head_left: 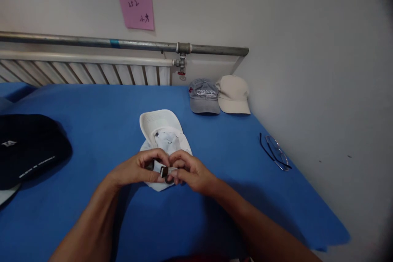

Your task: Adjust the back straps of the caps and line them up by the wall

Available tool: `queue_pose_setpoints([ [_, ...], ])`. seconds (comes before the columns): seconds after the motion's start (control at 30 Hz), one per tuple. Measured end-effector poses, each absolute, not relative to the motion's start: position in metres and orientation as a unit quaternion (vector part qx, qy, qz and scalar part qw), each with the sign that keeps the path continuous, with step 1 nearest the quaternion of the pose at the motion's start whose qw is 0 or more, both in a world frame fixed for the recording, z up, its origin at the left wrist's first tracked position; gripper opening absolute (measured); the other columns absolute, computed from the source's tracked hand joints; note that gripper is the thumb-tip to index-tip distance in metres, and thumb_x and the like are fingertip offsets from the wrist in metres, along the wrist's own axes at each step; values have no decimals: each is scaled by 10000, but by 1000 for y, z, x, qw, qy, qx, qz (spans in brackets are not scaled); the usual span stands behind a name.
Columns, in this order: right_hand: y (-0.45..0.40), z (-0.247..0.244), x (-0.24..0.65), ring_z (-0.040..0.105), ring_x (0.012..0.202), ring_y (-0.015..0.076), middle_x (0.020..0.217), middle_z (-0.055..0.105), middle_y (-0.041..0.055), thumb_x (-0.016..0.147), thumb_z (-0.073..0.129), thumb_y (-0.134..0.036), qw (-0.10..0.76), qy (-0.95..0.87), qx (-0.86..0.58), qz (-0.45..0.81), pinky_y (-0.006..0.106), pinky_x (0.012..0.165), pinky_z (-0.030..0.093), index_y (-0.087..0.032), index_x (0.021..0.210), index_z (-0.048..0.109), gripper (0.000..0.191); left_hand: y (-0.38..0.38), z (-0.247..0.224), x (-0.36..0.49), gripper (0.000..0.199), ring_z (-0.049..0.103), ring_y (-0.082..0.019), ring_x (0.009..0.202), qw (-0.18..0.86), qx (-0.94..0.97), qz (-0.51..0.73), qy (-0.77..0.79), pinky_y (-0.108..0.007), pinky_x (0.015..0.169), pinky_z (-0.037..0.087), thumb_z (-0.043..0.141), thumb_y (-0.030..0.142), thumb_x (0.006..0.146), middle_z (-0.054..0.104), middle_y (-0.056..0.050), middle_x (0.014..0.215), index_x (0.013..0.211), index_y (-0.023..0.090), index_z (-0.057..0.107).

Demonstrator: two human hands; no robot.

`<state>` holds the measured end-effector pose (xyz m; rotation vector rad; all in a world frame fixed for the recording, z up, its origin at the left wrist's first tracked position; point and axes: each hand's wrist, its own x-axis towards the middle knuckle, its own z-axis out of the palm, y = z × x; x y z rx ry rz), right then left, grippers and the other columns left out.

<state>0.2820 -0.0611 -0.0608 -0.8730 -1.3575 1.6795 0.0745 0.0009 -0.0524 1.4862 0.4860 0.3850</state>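
Left hand (pixel 138 168) and right hand (pixel 194 174) are closed on the buckled strap (pixel 164 171) of an upturned white baseball cap (pixel 166 122).

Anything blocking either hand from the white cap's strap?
Nothing visible. The left hand and right hand are both at the strap of the white cap, beside its dark buckle. The gray cap and beige cap sit apart, farther back.

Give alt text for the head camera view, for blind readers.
Left hand and right hand grip the buckled strap of an upturned white cap on a blue surface. Gray cap and beige cap sit beyond; dark cap left, eyeglasses right.
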Motion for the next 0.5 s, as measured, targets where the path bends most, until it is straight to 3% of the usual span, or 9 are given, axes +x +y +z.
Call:
queue_pose_setpoints([
  [0.2, -61, -59, 286, 561, 608, 84, 699, 603, -57, 809, 614, -185, 401, -543, -313, 668, 239, 593, 427, -213, 1292, 465, 506, 0, -54, 78, 218, 625, -183, 907, 682, 681, 208, 166, -329, 820, 488, 690, 170, 803, 660, -47, 985, 1010, 191, 625],
  [0.5, -61, -52, 288, 573, 631, 89, 719, 620, -45, 820, 620, -180, 405, -522, -290, 692, 249, 616, 443, -222, 1332, 466, 536, -5, -48, 87, 196, 664, -158, 898, 696, 662, 228, 158, -288, 807, 512, 673, 119, 824, 702, -28, 970, 998, 206, 653],
])
